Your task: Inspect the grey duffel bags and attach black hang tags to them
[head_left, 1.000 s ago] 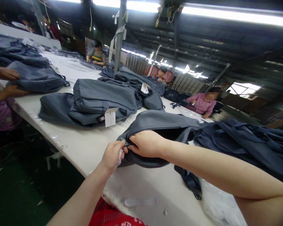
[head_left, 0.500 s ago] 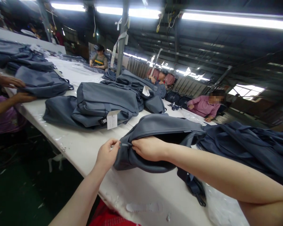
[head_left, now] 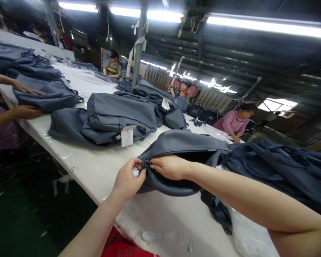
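Two own hands work at 6 o'clock: left hand (head_left: 127, 180), right hand (head_left: 169, 166), on one grey bag (head_left: 182, 144). Two white tags (head_left: 127, 136) (head_left: 165, 104) show at 10 o'clock. Three seated people (head_left: 112, 66) (head_left: 182, 89) (head_left: 234, 121) sit from 11 to 2 o'clock. Two co-worker hands (head_left: 26, 89) (head_left: 26, 111) lie at 9 o'clock.

A long white desk (head_left: 96, 167) is running through a dim workshop, with a pile of folded grey backpacks (head_left: 117, 117) lying at its middle and a white hang tag (head_left: 127, 135) dangling from the front of the pile. Left of that pile, a co-worker in a purple top (head_left: 2, 134) is pressing both hands onto another grey backpack (head_left: 46, 97). Beyond the pile, a steel post (head_left: 138, 43) is rising to the roof, and three more people are sitting at work, one in a pink shirt (head_left: 230, 123) off to the right. Strip lights (head_left: 267, 25) are glowing overhead. Dark blue fabric (head_left: 283, 167) is heaping up far right of the pile.
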A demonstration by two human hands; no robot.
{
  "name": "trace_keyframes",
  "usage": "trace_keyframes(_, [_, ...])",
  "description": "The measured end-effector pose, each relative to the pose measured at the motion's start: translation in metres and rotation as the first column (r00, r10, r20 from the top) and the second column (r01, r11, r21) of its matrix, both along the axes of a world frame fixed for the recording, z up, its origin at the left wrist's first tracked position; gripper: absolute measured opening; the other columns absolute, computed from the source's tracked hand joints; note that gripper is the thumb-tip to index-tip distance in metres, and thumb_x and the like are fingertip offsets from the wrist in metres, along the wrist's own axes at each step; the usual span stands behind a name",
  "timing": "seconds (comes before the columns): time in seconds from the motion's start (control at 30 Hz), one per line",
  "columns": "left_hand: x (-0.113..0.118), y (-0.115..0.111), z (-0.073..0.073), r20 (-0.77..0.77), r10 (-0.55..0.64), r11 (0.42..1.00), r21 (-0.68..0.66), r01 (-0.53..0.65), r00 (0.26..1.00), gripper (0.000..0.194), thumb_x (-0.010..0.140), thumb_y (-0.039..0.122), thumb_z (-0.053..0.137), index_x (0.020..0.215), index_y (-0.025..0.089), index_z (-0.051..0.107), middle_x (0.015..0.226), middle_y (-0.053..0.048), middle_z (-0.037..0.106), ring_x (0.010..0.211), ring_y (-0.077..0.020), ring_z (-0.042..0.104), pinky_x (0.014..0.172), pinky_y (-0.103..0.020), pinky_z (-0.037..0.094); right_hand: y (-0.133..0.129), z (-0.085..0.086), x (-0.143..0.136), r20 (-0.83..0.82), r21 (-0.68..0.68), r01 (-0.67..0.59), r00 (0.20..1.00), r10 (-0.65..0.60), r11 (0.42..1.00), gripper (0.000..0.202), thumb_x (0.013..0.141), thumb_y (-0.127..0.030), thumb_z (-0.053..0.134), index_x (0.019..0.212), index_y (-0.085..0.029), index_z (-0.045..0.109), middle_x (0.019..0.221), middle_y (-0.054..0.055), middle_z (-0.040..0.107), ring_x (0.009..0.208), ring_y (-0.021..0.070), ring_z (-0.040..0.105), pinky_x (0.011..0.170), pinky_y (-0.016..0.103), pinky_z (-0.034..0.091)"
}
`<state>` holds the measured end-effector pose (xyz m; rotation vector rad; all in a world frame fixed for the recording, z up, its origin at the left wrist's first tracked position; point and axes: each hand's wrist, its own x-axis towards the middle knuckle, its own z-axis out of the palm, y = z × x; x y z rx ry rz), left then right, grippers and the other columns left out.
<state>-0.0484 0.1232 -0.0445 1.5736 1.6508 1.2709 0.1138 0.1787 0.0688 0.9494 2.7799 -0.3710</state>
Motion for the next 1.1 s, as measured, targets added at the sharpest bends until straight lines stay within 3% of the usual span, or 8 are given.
trace_keyframes(0.27, [0.003, -0.008, 0.002, -0.119, 0.040, 0.980, 0.199, -0.015, 0.992, 0.025, 0.077, 0.026, 0.060, 0.102, 0.022, 0.059, 0.091, -0.003, 0.066, 0.089, -0.0207, 0.063, 0.085, -0.033, 0.047, 0.010, 0.000, 0.004, 0.036, -0.132, -0.001, 0.999, 0.006, 0.991, 0.036, 0.100, -0.028, 0.037, 0.104, -0.012, 0.069, 0.105, 0.011, 0.070, 0.089, 0.0196, 0.062, 0.083, 0.029, 0.046])
trace_keyframes(0.4, [-0.002, -0.003, 0.001, -0.058, 0.027, 0.998, 0.066, -0.023, 0.998, 0.022, 0.075, 0.021, 0.056, 0.097, 0.023, 0.062, 0.089, -0.001, 0.069, 0.083, -0.0200, 0.065, 0.080, -0.032, 0.049, 0.010, -0.001, 0.005, 0.034, -0.127, -0.037, 0.999, 0.042, 0.991, 0.035, 0.100, -0.028, 0.038, 0.103, -0.012, 0.069, 0.105, 0.011, 0.070, 0.090, 0.0194, 0.063, 0.084, 0.029, 0.046])
trace_keyframes(0.53, [-0.014, 0.006, -0.008, 0.058, 0.036, 0.994, -0.103, -0.030, 0.998, 0.029, 0.069, 0.012, 0.051, 0.094, 0.022, 0.060, 0.084, 0.001, 0.072, 0.072, -0.0176, 0.064, 0.073, -0.030, 0.048, 0.009, -0.004, 0.008, 0.042, -0.111, -0.058, 0.997, 0.063, 0.992, 0.033, 0.100, -0.028, 0.039, 0.095, -0.013, 0.068, 0.094, 0.009, 0.070, 0.081, 0.0174, 0.062, 0.077, 0.027, 0.046])
trace_keyframes(0.7, [-0.011, -0.002, -0.011, 0.143, -0.009, 0.999, 0.040, 0.004, 0.990, 0.024, 0.076, 0.028, 0.057, 0.098, 0.021, 0.058, 0.088, -0.001, 0.069, 0.081, -0.0185, 0.064, 0.079, -0.031, 0.048, 0.007, -0.006, 0.008, 0.056, -0.105, -0.054, 0.997, 0.061, 0.993, 0.033, 0.100, -0.028, 0.039, 0.093, -0.012, 0.068, 0.090, 0.009, 0.070, 0.074, 0.0166, 0.060, 0.073, 0.027, 0.046])
trace_keyframes(0.87, [0.001, -0.007, 0.001, 0.034, -0.005, 0.998, -0.060, 0.007, 0.999, 0.023, 0.070, 0.025, 0.059, 0.092, 0.022, 0.056, 0.082, 0.000, 0.065, 0.079, -0.0185, 0.062, 0.079, -0.032, 0.045, 0.004, -0.006, 0.008, 0.063, -0.077, -0.061, 0.996, 0.066, 0.995, 0.033, 0.100, -0.028, 0.039, 0.094, -0.013, 0.068, 0.090, 0.009, 0.070, 0.073, 0.0164, 0.059, 0.073, 0.028, 0.045])
trace_keyframes(0.97, [-0.002, 0.000, -0.003, 0.199, -0.002, 0.992, -0.122, 0.027, 0.980, 0.024, 0.062, 0.023, 0.062, 0.084, 0.021, 0.055, 0.077, 0.001, 0.063, 0.074, -0.0169, 0.059, 0.075, -0.030, 0.044, 0.001, -0.007, 0.012, 0.093, -0.028, -0.073, 0.993, 0.075, 0.997, 0.032, 0.098, -0.029, 0.041, 0.093, -0.014, 0.068, 0.092, 0.008, 0.071, 0.077, 0.0176, 0.060, 0.075, 0.029, 0.044])
trace_keyframes(1.1, [-0.010, 0.010, -0.017, 0.548, -0.038, 0.952, -0.233, 0.197, 0.835, 0.035, 0.053, 0.032, 0.066, 0.081, 0.019, 0.050, 0.072, 0.002, 0.059, 0.061, -0.0137, 0.054, 0.059, -0.026, 0.041, -0.006, -0.008, 0.021, 0.091, 0.116, -0.108, 0.991, 0.097, 0.987, 0.030, 0.096, -0.031, 0.043, 0.093, -0.016, 0.069, 0.094, 0.008, 0.070, 0.081, 0.0201, 0.060, 0.079, 0.033, 0.042])
